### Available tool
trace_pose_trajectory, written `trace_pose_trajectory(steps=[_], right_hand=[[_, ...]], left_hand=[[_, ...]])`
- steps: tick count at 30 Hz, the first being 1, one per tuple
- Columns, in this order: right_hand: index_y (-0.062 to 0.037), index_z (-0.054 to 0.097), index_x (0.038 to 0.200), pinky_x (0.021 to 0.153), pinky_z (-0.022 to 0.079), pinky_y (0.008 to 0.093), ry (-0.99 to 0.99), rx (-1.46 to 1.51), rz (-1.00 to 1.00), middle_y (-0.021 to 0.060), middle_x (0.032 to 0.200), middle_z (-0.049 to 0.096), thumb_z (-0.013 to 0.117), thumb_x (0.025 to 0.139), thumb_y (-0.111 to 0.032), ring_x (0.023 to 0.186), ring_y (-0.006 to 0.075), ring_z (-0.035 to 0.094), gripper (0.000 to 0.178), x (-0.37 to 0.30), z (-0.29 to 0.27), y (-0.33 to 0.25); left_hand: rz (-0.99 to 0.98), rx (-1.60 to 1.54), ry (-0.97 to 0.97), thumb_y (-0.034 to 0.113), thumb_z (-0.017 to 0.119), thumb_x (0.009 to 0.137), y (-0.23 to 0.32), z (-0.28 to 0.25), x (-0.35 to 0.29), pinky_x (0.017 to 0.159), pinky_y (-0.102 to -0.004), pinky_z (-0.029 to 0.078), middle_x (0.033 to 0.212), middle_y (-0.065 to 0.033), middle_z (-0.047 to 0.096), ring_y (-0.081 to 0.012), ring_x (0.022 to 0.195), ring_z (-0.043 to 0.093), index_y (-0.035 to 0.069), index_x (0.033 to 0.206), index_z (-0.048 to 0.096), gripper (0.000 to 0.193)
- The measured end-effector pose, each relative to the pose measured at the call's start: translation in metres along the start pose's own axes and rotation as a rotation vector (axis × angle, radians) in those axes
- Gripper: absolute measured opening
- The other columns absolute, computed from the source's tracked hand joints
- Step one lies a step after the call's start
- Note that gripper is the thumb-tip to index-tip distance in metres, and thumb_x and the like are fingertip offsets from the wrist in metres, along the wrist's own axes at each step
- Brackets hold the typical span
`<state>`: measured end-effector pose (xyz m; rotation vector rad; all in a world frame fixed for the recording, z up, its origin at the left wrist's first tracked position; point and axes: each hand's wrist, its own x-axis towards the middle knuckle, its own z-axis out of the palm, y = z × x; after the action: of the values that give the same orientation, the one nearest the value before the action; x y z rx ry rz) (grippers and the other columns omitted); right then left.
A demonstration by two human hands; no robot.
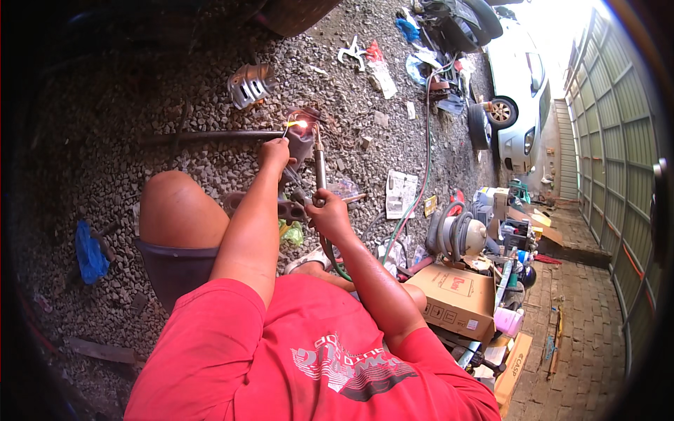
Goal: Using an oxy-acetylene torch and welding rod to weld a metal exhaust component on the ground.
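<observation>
My right hand (330, 214) is wrapped round the handle of a gas welding torch (320, 165), whose bent tip curves toward a bright flame (302, 124). Beside it, my left hand (274, 153) pinches a thin metal rod (286, 129) that reaches up to the glow. Flame and rod meet at a dark metal part (300, 144) lying on the gravel; glare hides its exact shape. A long dark pipe (210, 136) stretches leftward from that part. Below my hands lies a rusty flange-like piece (289, 211) with holes, partly covered by my left forearm.
A silver perforated metal shield (250, 85) rests on the gravel. Red and green hoses (427, 140) run along the right. Nearby are a cardboard box (453, 298), a tank wound with grey hose (467, 235), newspaper (401, 194) and a blue bag (91, 252). A white car (516, 91) stands farther off.
</observation>
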<state>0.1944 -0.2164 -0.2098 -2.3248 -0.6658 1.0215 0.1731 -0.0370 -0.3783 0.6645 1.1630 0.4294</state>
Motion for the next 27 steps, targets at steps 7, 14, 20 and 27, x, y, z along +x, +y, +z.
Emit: trace_pose_trajectory(steps=[7,14,20,27], right_hand=[[0.0012,0.068,0.107,0.053,0.056,0.0307,-0.002,-0.003,0.015,0.0045,0.078,0.069,0.081,0.094,-0.009,0.060,0.0136,0.069,0.021,-0.001,0.000,-0.003],[0.0007,0.067,0.105,0.052,0.055,0.0312,0.009,-0.036,0.002,0.0045,0.077,0.068,0.080,0.094,-0.009,0.061,0.0135,0.069,0.019,0.001,-0.001,0.000],[0.0003,0.067,0.105,0.052,0.055,0.0310,0.019,-0.027,0.000,0.0045,0.076,0.068,0.080,0.094,-0.009,0.059,0.0137,0.069,0.019,0.004,-0.001,0.006],[0.0020,0.068,0.108,0.052,0.056,0.0315,0.007,-0.057,-0.009,0.0050,0.078,0.069,0.080,0.095,-0.009,0.060,0.0142,0.070,0.020,0.005,0.000,0.005]], left_hand=[[-0.013,0.012,-0.002,0.028,0.064,0.108,-0.001,-0.001,0.001,0.062,-0.0390,0.066,0.111,-0.0158,0.081,-0.0283,0.071,0.080,-0.002,0.129,0.078,0.039],[-0.033,0.052,-0.017,0.027,0.063,0.108,0.008,-0.002,-0.008,0.063,-0.0392,0.066,0.112,-0.0159,0.081,-0.0287,0.071,0.081,-0.002,0.129,0.078,0.039],[-0.034,0.051,-0.026,0.027,0.064,0.109,0.010,-0.001,-0.011,0.062,-0.0376,0.066,0.113,-0.0151,0.081,-0.0273,0.074,0.081,-0.002,0.129,0.078,0.038],[-0.013,0.013,-0.005,0.026,0.065,0.108,-0.001,-0.004,0.002,0.060,-0.0376,0.067,0.112,-0.0152,0.080,-0.0268,0.077,0.081,-0.003,0.129,0.078,0.038]])
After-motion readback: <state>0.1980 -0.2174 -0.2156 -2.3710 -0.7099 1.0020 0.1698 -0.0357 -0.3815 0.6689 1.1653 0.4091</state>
